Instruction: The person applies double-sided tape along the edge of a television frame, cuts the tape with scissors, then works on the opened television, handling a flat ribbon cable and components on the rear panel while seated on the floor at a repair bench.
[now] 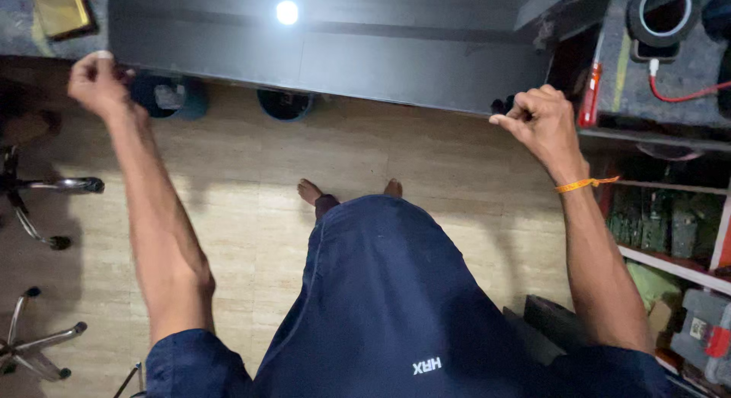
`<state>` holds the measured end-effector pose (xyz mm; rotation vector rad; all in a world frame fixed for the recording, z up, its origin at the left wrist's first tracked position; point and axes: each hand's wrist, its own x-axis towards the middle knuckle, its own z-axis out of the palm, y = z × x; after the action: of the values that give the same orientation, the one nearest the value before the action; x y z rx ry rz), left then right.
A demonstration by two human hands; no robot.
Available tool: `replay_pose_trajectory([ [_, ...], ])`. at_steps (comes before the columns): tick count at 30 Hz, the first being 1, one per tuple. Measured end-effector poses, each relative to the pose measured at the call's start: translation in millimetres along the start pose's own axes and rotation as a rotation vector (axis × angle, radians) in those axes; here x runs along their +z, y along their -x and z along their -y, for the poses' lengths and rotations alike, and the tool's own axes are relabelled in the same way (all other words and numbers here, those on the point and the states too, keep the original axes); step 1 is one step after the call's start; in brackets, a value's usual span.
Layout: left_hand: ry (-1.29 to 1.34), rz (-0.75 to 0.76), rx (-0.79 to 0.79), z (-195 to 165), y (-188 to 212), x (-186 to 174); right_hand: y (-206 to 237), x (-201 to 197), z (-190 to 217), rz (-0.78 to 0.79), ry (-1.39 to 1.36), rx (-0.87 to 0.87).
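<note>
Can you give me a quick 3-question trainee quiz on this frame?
1. True or false: both hands grip the near edge of the black panel.
2. What does the right hand wear at the wrist? A) watch B) orange thread C) glove
3. What reflects as a bright spot on the panel?

Key
1. True: the left hand is closed at its left corner, the right hand near its right corner.
2. B
3. A round light.

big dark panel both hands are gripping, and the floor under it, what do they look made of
The dark panel looks like glass or glossy plastic: smooth, black, mirroring a bright lamp spot. The floor looks like pale wood-look planks or tile, matte, with faint grain and seams. Left hand and right hand grip its corners.
</note>
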<state>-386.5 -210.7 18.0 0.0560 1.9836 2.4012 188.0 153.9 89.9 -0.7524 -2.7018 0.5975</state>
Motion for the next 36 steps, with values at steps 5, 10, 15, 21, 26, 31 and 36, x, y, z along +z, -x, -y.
replay_pose_trajectory([
  [5,-0.049,-0.054,-0.014,-12,9,19,33,-35,-51,0.0,0.007,0.053],
  [10,-0.173,-0.019,-0.022,-21,19,25,55,-56,-79,0.004,0.137,0.041],
  [15,0.003,0.109,-0.21,-19,22,27,72,-63,-114,-0.008,0.295,-0.033],
  [21,0.078,0.053,-0.302,-16,22,29,89,-90,-137,-0.032,0.202,0.206],
  [26,-0.029,0.031,-0.028,-20,28,27,71,-75,-97,0.084,0.454,-0.069],
  [31,-0.115,0.006,-0.045,-20,25,23,29,-78,-64,0.237,0.578,-0.149],
  [36,0.1,0.009,-0.049,-17,21,22,-14,-74,-41,0.489,0.672,-0.166],
])
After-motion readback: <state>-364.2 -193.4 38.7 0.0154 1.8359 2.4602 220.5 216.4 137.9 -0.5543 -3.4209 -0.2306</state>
